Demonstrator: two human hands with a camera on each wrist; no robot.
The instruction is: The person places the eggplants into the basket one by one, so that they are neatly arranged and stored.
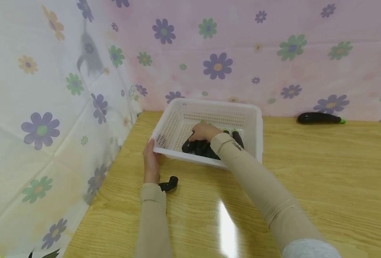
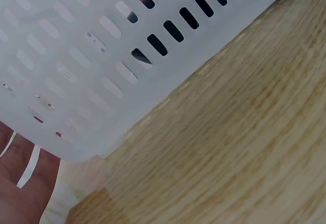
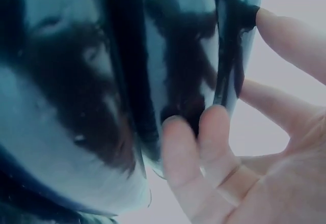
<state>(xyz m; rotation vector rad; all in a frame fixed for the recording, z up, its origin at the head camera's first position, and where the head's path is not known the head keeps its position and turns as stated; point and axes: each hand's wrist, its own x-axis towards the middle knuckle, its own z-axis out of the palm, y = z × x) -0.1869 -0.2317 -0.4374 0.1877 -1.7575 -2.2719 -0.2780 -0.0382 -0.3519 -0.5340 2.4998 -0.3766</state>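
A white slotted plastic basket (image 1: 255,132) stands on the wooden table with several dark, glossy eggplants (image 1: 206,149) inside. My left hand (image 1: 151,163) holds the basket's near left corner; in the left wrist view, its spread fingers lie against that corner. Inside the basket, my right hand (image 1: 205,131) grips an eggplant (image 1: 188,146) at the left of the group. The right wrist view shows bent fingers and the thumb touching a slim, shiny eggplant (image 3: 234,46), with fatter ones beside it. Part of the group is hidden behind my right forearm.
Another eggplant (image 1: 319,118) with a green stem end lies at the table's far right, near the flowered backdrop (image 1: 248,46). A small black angled object (image 1: 170,184) shows beside my left wrist. Flowered cloth also borders the table (image 1: 306,172) on the left.
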